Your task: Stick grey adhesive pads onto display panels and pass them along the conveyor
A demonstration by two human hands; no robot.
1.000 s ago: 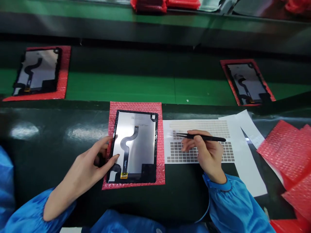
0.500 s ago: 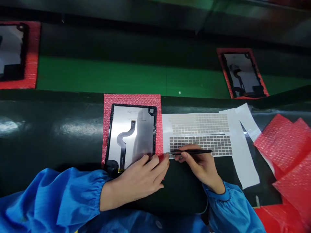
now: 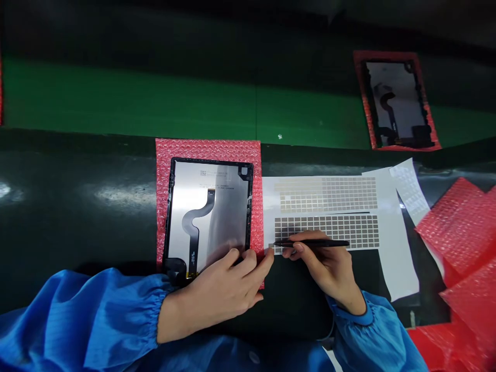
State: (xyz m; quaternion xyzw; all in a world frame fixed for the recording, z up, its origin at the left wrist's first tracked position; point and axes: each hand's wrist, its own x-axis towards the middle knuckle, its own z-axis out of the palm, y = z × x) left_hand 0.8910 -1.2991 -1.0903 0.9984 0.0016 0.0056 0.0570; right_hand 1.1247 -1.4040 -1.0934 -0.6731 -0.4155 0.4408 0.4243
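Note:
A rectangular display panel (image 3: 209, 212) with a silver back and black frame lies on a pink bubble-wrap mat (image 3: 164, 206). A black flex cable (image 3: 195, 243) curves down its middle. My left hand (image 3: 220, 289) rests flat across the panel's lower right corner and the mat, hiding that corner. My right hand (image 3: 321, 263) pinches black tweezers (image 3: 321, 243) like a pen. Their tips reach the lower left corner of a white sheet (image 3: 271, 201) carrying grids of small grey and tan pads. Whether the tips hold a pad is too small to tell.
A second panel on red bubble wrap (image 3: 395, 101) lies on the green band beyond the dark bench (image 3: 77, 170). Loose red bubble-wrap sheets (image 3: 461, 222) fill the right side. A white paper strip (image 3: 395, 243) lies under the sheet's right end.
My left hand has moved from the panel's left edge to its lower right corner. The tweezers have shifted to the sheet's lower left corner, and the view has tilted down.

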